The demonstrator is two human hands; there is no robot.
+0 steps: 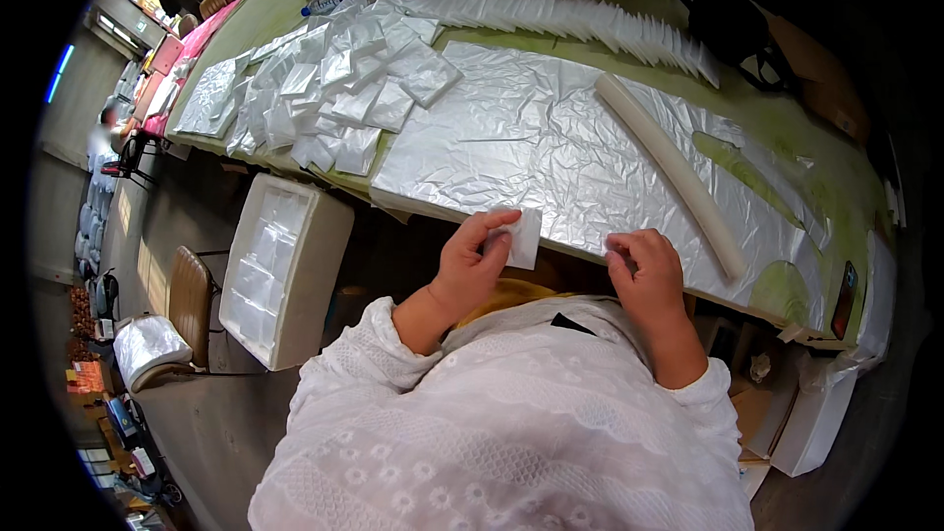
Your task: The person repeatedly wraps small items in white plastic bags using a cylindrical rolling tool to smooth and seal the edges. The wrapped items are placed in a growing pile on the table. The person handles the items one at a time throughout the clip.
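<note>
My left hand (470,261) pinches a small flat white packet (529,240) between thumb and fingers, just off the front edge of the table. To its right, my right hand (649,273) is apart from the packet, its fingers curled in with the thumb against them. Whatever those fingers may hold is too small to make out. In front of both hands, crinkled clear plastic film (511,128) covers the tabletop. A heap of similar flat packets (334,79) lies on the left. Along the back, a long row of thin white packets (570,20) stands leaning together.
A long pale tube (674,177) lies across the film. At left, a white foam box (329,256) holds clear packets, beside a brown chair (189,300). A black bag (723,29) sits at the back right, and a phone (844,300) near the right edge.
</note>
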